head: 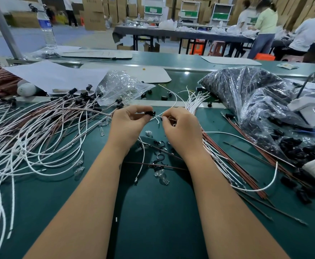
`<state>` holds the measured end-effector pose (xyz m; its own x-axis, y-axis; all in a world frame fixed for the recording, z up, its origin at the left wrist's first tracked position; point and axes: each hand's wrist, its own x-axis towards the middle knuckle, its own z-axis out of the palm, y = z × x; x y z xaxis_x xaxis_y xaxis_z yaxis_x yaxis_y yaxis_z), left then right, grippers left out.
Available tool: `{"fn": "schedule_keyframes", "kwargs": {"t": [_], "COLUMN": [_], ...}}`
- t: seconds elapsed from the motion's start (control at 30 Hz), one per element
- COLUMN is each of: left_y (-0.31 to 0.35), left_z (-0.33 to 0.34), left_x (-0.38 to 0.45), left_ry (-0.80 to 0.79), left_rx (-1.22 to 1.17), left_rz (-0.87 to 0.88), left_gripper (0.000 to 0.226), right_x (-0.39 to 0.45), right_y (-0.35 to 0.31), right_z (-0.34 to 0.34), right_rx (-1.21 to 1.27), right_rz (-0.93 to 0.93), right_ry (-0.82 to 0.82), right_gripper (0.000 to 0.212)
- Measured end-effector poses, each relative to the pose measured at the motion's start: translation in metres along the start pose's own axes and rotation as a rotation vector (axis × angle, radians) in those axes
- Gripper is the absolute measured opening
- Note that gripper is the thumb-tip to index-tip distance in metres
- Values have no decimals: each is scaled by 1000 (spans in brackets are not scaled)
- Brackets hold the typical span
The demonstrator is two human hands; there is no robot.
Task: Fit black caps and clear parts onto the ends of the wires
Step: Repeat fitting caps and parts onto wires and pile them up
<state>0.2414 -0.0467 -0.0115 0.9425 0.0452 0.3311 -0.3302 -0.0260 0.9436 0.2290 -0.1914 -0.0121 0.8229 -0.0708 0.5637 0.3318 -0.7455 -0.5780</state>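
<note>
A: Cap [150, 113] at 12 o'clock, pinched in left hand [129, 122]; right hand [181, 126] pinching white wire [174, 104].
B: Risk?
A: Wire end misses the bore, bends (tiny target) or cap drops on counter [153, 212].

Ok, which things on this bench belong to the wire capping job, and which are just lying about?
In the job:
left hand pinching a black cap
right hand holding a white wire
white wire bundle
bag of black caps
clear parts

Lying about:
water bottle
paper sheet
</note>
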Motion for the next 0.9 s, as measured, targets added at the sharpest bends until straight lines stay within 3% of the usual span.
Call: {"fn": "schedule_keyframes", "kwargs": {"t": [0.23, 0.67, 0.9], "left_y": [-1, -8, -6], "left_z": [2, -3, -2], "left_x": [1, 3, 1], "left_ry": [9, -11, -28], "left_rx": [26, -65, -113], "left_rz": [-2, -92, -125], "left_gripper": [25, 5, 8], "right_x": [0, 1, -1], "right_y": [-3, -2, -4], "right_z": [1, -1, 1], "right_rx": [22, 74, 119], "right_rz": [-87, -100, -83], "right_ry": [60, 57, 61], "right_gripper": [6, 9, 9]}}
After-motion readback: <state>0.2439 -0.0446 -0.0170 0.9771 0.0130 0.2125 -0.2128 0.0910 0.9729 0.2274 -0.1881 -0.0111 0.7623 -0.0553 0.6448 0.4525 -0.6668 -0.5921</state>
